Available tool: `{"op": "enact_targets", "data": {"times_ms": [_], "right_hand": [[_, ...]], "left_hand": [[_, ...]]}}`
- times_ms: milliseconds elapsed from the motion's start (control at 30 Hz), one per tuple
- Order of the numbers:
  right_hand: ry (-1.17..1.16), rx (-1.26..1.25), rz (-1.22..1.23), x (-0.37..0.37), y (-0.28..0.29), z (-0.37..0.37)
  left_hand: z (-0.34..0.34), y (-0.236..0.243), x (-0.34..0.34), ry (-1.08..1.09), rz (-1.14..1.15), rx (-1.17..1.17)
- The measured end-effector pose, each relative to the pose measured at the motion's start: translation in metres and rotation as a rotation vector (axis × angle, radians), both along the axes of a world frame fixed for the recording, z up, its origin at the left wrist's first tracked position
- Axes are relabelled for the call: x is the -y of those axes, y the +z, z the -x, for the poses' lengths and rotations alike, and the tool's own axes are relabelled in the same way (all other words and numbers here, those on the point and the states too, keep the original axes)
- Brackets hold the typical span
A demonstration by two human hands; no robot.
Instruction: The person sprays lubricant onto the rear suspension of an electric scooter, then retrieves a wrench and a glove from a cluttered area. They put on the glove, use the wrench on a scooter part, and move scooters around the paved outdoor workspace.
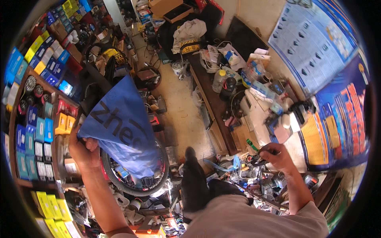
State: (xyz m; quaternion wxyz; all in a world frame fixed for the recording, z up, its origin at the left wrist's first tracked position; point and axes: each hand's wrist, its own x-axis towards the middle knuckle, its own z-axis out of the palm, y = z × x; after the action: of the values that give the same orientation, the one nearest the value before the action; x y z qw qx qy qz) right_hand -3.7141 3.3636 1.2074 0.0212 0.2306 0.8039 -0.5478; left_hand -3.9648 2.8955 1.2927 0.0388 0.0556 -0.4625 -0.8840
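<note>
On the left, my left hand (86, 150) is closed on the edge of a blue fabric bag (119, 119) with dark lettering. The bag hangs spread out and slack, covering part of a spoked wheel (162, 174) with a black tyre. To the right, my right hand (278, 156) is raised beside the bench, its fingers curled together. Whatever it pinches, if anything, is too small and dark to make out. Close by its fingertips is a small bright green object (251, 144).
A brown bench (210, 99) along the right carries a clear bottle with a yellow cap (218, 81), plastic bags and clutter. Shelves (59, 154) of small boxes line the left. Loose parts (254, 178) lie heaped around my legs. Posters (313, 43) cover the right wall.
</note>
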Motion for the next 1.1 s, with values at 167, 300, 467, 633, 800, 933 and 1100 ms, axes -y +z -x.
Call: {"op": "enact_targets", "data": {"times_ms": [167,300,467,633,800,933,1100], "right_hand": [[-0.048,-0.306,0.18,-0.044,-0.05,0.124],[-0.261,-0.178,0.711,-0.044,-0.131,0.23],[-0.248,-0.015,0.851,-0.074,-0.102,0.376],[-0.174,0.1,0.811,-0.112,-0.122,0.58],[-0.244,0.1,0.73,-0.15,-0.108,0.779],[-0.361,0.094,0.675,-0.184,-0.08,0.874],[-0.644,-0.031,0.367,-0.209,-0.11,0.931]], "left_hand": [[0.141,-0.073,-0.006,0.09,0.063,0.108],[0.227,-0.107,-0.032,0.182,0.087,0.175],[0.41,-0.072,-0.073,0.218,0.182,0.185],[0.584,-0.063,-0.07,0.275,0.146,0.099],[0.794,-0.036,-0.08,0.38,0.152,0.024],[1.02,-0.002,-0.105,0.313,0.14,0.07],[1.303,0.045,-0.163,0.279,0.505,-0.104]]}}
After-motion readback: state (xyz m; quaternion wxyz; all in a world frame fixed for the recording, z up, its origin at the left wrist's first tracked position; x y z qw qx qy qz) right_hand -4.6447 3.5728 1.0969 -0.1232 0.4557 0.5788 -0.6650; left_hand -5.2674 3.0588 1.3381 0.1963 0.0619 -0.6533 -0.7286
